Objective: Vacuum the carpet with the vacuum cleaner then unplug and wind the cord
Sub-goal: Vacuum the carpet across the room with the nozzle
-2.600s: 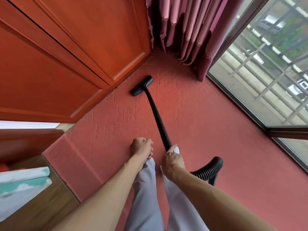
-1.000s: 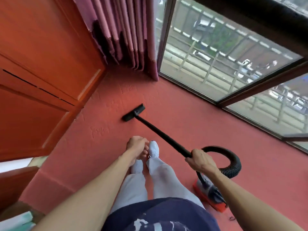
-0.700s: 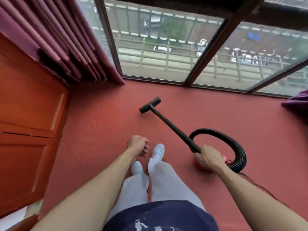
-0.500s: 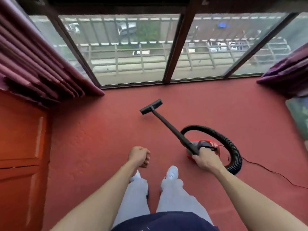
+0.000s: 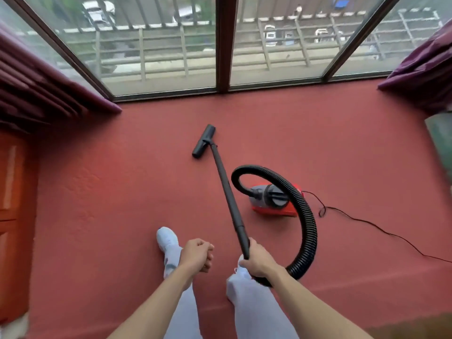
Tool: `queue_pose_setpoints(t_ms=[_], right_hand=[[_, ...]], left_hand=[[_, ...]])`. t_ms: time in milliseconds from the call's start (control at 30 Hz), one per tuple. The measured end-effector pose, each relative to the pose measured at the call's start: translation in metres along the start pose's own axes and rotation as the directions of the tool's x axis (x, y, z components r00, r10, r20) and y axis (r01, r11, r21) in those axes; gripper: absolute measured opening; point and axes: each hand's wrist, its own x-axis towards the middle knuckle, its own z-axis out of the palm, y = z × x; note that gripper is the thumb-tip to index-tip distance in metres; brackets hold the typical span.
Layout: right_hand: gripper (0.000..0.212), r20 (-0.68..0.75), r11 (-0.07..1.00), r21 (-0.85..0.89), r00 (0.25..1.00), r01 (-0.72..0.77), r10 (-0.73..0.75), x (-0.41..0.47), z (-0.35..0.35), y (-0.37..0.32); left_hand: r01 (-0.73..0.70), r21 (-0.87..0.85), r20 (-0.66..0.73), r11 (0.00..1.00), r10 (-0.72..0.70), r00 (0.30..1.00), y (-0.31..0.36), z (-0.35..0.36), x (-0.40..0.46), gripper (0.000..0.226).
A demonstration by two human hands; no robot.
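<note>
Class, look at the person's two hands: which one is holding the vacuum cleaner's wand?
The right hand grips the black wand at its near end. The left hand is curled into a loose fist, holding nothing.

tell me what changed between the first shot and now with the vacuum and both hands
The view has turned from the wooden corner to face the window. The floor head left that corner and now sits on open carpet. The red canister and its cord have come into view. Unchanged: the right hand grips the wand, and the left hand stays curled, holding nothing.
</note>
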Motion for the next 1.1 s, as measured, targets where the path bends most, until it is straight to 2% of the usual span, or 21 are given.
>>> queue_pose_setpoints(t_ms=[100, 167, 300, 433, 700, 833, 967, 1100], right_hand=[[0.076, -0.01, 0.989, -0.139, 0.998, 0.058, -0.06, 0.015, 0.028, 0.012], [0.076, -0.01, 0.983, -0.169, 0.997, 0.071, -0.074, 0.016, 0.041, 0.015], [0.039, -0.152, 0.976, -0.205, 0.983, 0.072, -0.105, 0.011, 0.046, 0.019], [0.037, -0.191, 0.998, 0.024, 0.981, 0.049, -0.044, -0.016, 0.032, 0.012], [0.038, -0.34, 0.965, 0.181, 0.933, 0.189, -0.119, -0.12, 0.001, 0.016], [0.037, -0.391, 0.962, 0.219, 0.918, 0.163, -0.067, -0.164, -0.013, 0.058], [0.034, -0.375, 0.951, 0.285, 0.927, 0.123, -0.008, -0.192, -0.033, 0.118], [0.023, -0.362, 0.938, 0.311, 0.931, 0.155, -0.034, -0.192, -0.061, 0.182]], left_hand=[[0.025, 0.022, 0.021, 0.999, -0.026, 0.999, -0.033, 0.026, -0.008, 0.016], [0.042, 0.015, 0.035, 0.999, -0.042, 0.999, -0.051, 0.032, -0.014, 0.015], [0.042, 0.004, 0.003, 0.999, -0.042, 0.999, -0.069, 0.031, -0.026, 0.015], [0.007, 0.019, -0.005, 1.0, -0.007, 1.0, -0.07, 0.015, -0.039, 0.017], [-0.118, 0.019, 0.006, 0.993, 0.118, 0.993, -0.035, 0.012, -0.101, 0.016], [-0.154, -0.004, 0.025, 0.988, 0.154, 0.988, -0.026, 0.032, -0.136, 0.017], [-0.177, -0.048, 0.042, 0.983, 0.179, 0.983, -0.023, 0.068, -0.164, 0.016], [-0.188, -0.089, 0.033, 0.978, 0.192, 0.981, -0.019, 0.12, -0.179, 0.012]])
